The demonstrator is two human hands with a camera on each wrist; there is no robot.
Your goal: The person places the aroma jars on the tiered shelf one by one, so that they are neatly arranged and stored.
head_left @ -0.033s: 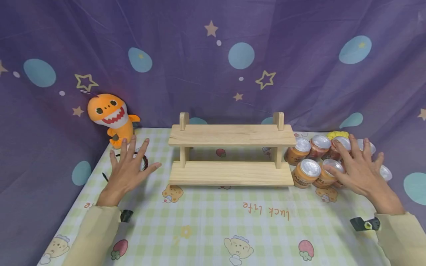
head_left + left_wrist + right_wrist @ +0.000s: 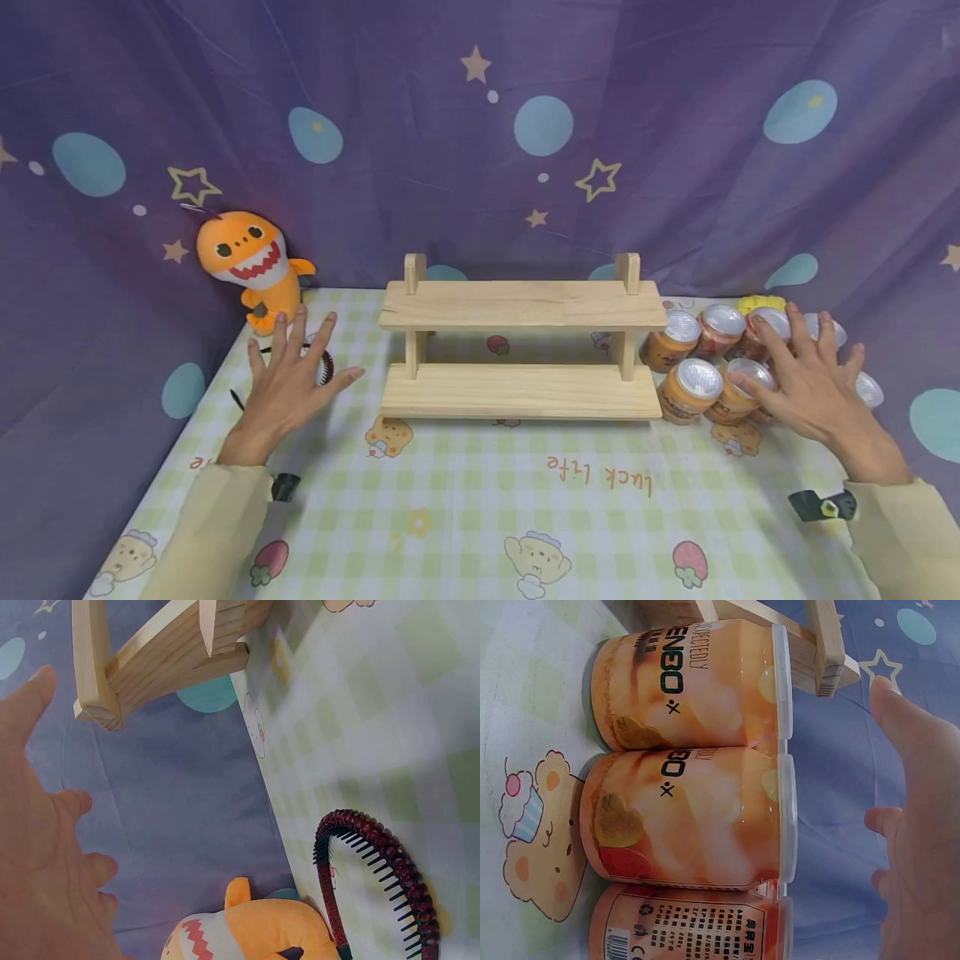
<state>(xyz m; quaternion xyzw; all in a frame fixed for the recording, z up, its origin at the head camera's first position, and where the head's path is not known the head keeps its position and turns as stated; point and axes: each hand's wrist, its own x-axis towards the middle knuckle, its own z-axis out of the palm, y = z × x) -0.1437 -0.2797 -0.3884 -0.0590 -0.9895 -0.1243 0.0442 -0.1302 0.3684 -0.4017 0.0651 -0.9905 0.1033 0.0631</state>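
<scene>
My left hand (image 2: 288, 387) is spread, fingers straight, over a dark beaded headband (image 2: 327, 367) at the table's left side. The left wrist view shows the headband's red beads and comb teeth lying on the cloth, apart from the palm. On the right, my other hand (image 2: 813, 383) reaches with spread fingers above several orange cans (image 2: 681, 400) with clear lids. In the right wrist view, a can (image 2: 690, 817) stands upright in a row, the fingers beyond the lids and holding nothing. Part of the can group is hidden under that hand.
A two-tier wooden shelf (image 2: 521, 392) stands in the middle, its right end close beside the cans. An orange shark plush (image 2: 273, 287) leans against the purple curtain (image 2: 420, 125) at the back left. Something yellow (image 2: 761, 303) lies behind the cans. A checkered cloth (image 2: 480, 500) covers the table.
</scene>
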